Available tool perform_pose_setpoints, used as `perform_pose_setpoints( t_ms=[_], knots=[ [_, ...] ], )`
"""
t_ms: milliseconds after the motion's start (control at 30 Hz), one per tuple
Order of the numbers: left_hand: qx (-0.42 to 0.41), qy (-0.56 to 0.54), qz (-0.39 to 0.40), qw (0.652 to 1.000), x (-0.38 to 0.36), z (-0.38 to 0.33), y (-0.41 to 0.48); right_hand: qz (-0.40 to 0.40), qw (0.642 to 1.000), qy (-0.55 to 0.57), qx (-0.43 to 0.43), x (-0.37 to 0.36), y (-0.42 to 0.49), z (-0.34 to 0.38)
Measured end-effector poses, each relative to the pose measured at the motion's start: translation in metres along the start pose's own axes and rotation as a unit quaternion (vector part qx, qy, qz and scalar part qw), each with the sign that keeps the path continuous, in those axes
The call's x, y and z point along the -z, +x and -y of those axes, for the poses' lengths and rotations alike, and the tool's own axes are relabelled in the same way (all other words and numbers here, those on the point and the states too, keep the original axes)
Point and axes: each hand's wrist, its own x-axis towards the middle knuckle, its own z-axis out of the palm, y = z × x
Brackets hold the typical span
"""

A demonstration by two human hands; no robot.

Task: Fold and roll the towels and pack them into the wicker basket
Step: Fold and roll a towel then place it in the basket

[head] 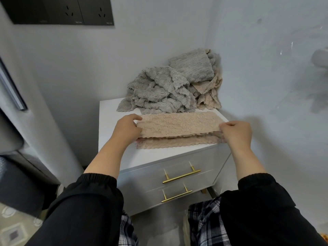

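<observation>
Two hands worked one beige towel [177, 126] on the top of a white nightstand [110, 121]. The towel lay across the front half of the top, its long side running along the front edge. It was folded lengthwise, so that an upper layer sat over a lower one whose scalloped hem showed nearest that edge.

The left hand [126, 127] pinched the left end of the upper layer between thumb and curled fingers. The right hand [237, 133] pinched the right end in the same way, close to the nightstand's right edge, and the layer was stretched flat between them.

Just behind the towel, a crumpled pile of grey towels [156, 93] filled the back edge against the wall. A second beige cloth [209, 93] was bunched at the back right corner, partly under a grey one.

Both forearms were bare below black sleeves [92, 201]. Below the top, the nightstand's front carried two brass bar handles [181, 176], one above the other. A dark socket panel [62, 11] was fixed to the wall at the upper left.
</observation>
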Motion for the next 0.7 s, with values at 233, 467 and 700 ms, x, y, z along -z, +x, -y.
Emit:
perform_pose_setpoints(
  t_ms=[233,467,700],
  knots=[
    [-0.122,0.198,-0.04,0.972,-0.008,-0.012,-0.011,0.082,0.993,-0.074,-0.031,0.003,-0.003,-0.002],
    [-0.309,0.182,0.082,0.93,-0.041,-0.03,-0.021,0.094,0.993,0.015,-0.07,0.008,0.001,-0.003],
    [-0.309,0.214,0.097,0.922,-0.049,-0.037,-0.018,0.1,0.982,0.117,-0.106,0.017,0.006,-0.008]
  ],
)
